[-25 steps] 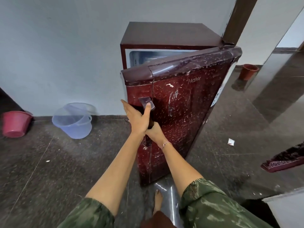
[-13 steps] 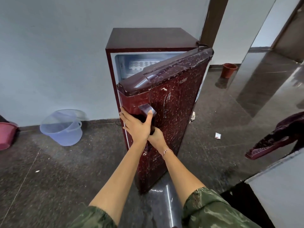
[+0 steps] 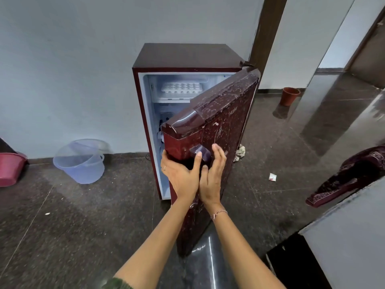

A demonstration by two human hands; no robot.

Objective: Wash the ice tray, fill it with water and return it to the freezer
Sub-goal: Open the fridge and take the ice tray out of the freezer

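Observation:
A white ice tray [image 3: 181, 87] lies in the freezer compartment at the top of a small maroon fridge [image 3: 187, 55]. The fridge door [image 3: 225, 130] stands partly open, swung toward me. My left hand [image 3: 181, 176] grips the door's free edge, fingers curled round it and thumb up against the door handle [image 3: 201, 152]. My right hand [image 3: 212, 174] is just right of the handle with its fingers straight, holding nothing. Both hands are well below the tray.
A translucent bucket [image 3: 80, 161] and a red tub [image 3: 10, 168] sit by the wall on the left. At the right are a terracotta pot [image 3: 289, 95], a paper scrap [image 3: 272, 177], a maroon cloth [image 3: 350, 176] and a grey counter [image 3: 350, 236].
The door has swung wider, exposing the freezer compartment and the tray. My right hand has come off the handle and opened. My left hand kept its hold on the door edge.

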